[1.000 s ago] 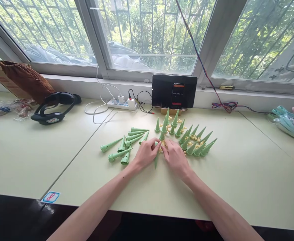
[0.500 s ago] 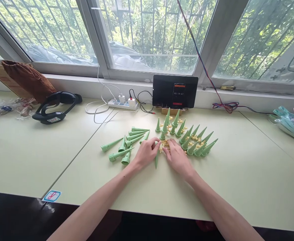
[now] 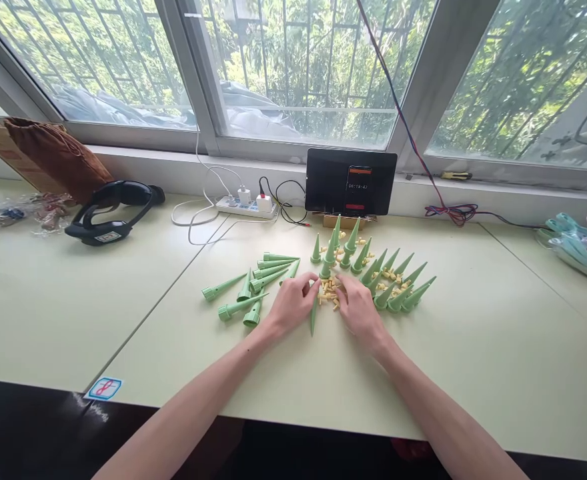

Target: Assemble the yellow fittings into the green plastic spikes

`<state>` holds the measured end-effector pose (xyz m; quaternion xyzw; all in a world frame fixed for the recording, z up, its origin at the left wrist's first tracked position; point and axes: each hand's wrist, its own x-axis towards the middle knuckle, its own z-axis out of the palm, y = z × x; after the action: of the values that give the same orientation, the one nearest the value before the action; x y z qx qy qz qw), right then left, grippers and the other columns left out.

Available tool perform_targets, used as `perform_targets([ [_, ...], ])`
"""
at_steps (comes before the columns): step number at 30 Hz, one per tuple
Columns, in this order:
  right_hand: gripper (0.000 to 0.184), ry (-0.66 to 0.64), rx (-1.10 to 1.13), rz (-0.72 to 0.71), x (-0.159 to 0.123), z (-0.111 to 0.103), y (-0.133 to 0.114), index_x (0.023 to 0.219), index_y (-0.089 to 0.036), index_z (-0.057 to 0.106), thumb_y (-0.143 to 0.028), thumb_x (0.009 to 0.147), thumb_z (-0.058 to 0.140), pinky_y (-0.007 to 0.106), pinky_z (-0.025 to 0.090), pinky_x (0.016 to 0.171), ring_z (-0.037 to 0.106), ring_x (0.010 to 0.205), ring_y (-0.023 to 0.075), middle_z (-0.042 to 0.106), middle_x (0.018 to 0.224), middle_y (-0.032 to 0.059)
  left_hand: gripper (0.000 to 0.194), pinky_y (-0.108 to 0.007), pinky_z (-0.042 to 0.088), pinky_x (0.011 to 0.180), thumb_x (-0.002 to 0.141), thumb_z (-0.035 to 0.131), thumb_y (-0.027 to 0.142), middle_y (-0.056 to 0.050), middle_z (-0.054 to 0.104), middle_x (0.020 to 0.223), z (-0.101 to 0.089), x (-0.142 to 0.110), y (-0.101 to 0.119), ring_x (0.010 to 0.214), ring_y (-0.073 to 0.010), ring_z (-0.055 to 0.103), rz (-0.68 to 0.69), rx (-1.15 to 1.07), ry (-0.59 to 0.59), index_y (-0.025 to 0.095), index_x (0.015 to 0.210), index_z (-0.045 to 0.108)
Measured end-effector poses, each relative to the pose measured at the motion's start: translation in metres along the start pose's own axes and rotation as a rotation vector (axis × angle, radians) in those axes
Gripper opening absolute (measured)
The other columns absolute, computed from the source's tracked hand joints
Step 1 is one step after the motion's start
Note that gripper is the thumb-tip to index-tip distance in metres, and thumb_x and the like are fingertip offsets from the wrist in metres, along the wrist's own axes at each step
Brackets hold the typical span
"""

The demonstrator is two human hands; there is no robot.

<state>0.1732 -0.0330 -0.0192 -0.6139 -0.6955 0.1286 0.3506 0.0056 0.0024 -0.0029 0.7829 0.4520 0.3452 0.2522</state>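
Observation:
My left hand [image 3: 295, 301] is closed around a green plastic plant-watering spike [image 3: 313, 318], whose pointed end shows below the fingers, aimed toward me. Its wide end is hidden by the hand. Just to the right lies a small heap of yellow plastic valve pieces [image 3: 329, 291]. My right hand [image 3: 361, 303] rests at the right side of this heap, fingers curved and thumb apart, with nothing visible held. Several green spikes stand upright behind and to the right of my hands, like this spike [image 3: 352, 237]. To the left, more green spikes [image 3: 233, 308] lie in a loose pile.
Behind the spikes stands a tablet [image 3: 323, 183] showing a timer. A power strip [image 3: 246, 208] with white cables sits left of it. A black headset [image 3: 108, 217] and a brown pouch [image 3: 56, 157] are at the left. Bundled wires [image 3: 451, 212] lie at the back right.
My right hand has drawn back slightly to the right, uncovering more of the yellow pieces. My left hand stays almost where it was, with the spike.

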Motion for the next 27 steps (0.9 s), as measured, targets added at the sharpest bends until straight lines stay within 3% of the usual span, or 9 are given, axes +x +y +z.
perform_targets([
  [11, 0.030, -0.039, -0.047, -0.065, 0.0001, -0.0005, 0.0047, 0.094, -0.018, 0.069, -0.014, 0.098, 0.040, 0.035, 0.050, 0.079, 0.058, 0.089, 0.0227, 0.061, 0.096, 0.0097, 0.025, -0.027, 0.031, 0.053, 0.095, 0.048, 0.032, 0.007, 0.041, 0.050, 0.0004, 0.0009, 0.0005, 0.048, -0.0098, 0.033, -0.011, -0.001, -0.002, 0.018, 0.085, 0.066],
  [27, 0.020, -0.033, -0.058, -0.118, 0.0016, 0.0038, 0.0096, 0.086, -0.021, 0.067, -0.015, 0.095, 0.051, 0.035, 0.048, 0.076, 0.055, 0.089, 0.0243, 0.059, 0.089, 0.0081, 0.025, -0.026, 0.033, 0.054, 0.096, 0.048, 0.032, 0.008, 0.039, 0.051, 0.0023, 0.0000, -0.0015, 0.049, -0.0100, 0.033, 0.016, 0.017, 0.006, 0.018, 0.086, 0.067],
])
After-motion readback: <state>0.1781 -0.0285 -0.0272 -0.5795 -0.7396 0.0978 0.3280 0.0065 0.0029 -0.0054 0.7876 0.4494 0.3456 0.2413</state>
